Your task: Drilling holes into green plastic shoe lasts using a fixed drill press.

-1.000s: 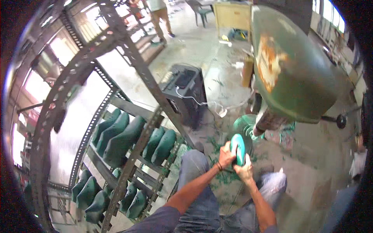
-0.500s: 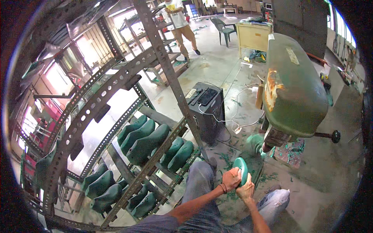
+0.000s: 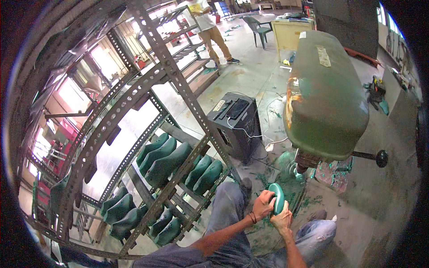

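Observation:
Both my hands are closed round a green shoe last (image 3: 278, 196), held upright above my lap with its smooth, rounded face turned away to the right. My left hand (image 3: 262, 206), a dark band at its wrist, grips the left side. My right hand (image 3: 282, 219) holds the lower end, some of its fingers hidden behind the last. Just beyond and to the right is the spindle (image 3: 302, 166) under the machine's rounded green housing (image 3: 328, 102). A gap separates the last from the spindle.
To my left stands a perforated metal rack (image 3: 174, 73) with several dark green shoe lasts (image 3: 167, 165). A black speaker-like box (image 3: 237, 134) carries a phone (image 3: 237, 110). Green shavings (image 3: 308, 203) litter the floor. A handle (image 3: 380, 158) juts from the machine. A person (image 3: 210, 35) stands beyond the rack.
My view has shifted, so the machine appears farther left and the rack has moved slightly in view. The last stays in both hands near the same spot, slightly turned; my left fingers have shifted on it.

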The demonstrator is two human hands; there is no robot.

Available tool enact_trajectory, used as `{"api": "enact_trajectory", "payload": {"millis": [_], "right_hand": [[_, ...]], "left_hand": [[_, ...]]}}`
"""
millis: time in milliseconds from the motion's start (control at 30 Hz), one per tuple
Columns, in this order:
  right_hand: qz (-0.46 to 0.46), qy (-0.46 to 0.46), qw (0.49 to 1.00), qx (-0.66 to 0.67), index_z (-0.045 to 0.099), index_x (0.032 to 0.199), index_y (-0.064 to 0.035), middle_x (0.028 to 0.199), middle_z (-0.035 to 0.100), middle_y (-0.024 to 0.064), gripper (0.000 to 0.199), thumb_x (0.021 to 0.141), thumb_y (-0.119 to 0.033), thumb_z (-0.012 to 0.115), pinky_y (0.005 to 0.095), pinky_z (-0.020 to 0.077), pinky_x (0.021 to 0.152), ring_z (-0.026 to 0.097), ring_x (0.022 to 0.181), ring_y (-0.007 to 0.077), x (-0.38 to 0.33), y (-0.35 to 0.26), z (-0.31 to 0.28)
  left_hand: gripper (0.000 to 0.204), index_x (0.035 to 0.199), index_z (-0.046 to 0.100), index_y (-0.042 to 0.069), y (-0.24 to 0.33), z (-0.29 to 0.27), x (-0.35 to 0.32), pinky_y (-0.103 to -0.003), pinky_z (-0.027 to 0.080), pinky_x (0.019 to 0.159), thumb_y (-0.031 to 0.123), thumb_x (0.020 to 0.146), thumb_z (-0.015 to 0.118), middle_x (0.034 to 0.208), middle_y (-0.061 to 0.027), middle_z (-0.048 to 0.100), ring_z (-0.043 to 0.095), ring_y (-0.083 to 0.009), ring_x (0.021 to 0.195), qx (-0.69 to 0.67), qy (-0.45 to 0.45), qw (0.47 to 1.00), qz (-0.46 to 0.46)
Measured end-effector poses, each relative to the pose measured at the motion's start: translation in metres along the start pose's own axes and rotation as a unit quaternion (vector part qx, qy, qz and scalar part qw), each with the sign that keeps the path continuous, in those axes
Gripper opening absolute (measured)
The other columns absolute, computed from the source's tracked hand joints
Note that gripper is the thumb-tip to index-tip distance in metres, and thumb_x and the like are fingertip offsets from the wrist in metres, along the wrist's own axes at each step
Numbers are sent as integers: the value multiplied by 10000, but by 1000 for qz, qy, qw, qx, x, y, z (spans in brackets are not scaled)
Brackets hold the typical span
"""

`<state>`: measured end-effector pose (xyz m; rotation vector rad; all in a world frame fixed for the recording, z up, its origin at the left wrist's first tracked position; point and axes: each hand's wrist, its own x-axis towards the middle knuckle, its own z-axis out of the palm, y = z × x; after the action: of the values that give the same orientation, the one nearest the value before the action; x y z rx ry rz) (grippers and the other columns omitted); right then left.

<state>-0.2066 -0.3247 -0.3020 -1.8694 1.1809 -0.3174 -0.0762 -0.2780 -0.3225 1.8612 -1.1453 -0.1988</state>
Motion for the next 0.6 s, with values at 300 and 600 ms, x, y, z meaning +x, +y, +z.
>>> {"api": "enact_trajectory", "payload": {"millis": [300,600], "right_hand": [[-1,-35,997,-67,365,1347,-57,983,625,281,783,661,-133,734,509,501,806,625,919,454,5,11,7],[-39,-33,992,-115,375,1331,-64,1008,616,257,813,633,-172,777,522,488,822,609,961,438,-1,13,3]], "left_hand": [[186,989,668,-1,-4,-4,-8,-334,535,704,88,826,680,915,-146,668,672,-270,778,-80,5,991,-103],[183,895,615,19,-21,-5,-12,-394,512,670,200,864,621,793,-177,650,661,-313,733,-18,-92,988,-127]]}}
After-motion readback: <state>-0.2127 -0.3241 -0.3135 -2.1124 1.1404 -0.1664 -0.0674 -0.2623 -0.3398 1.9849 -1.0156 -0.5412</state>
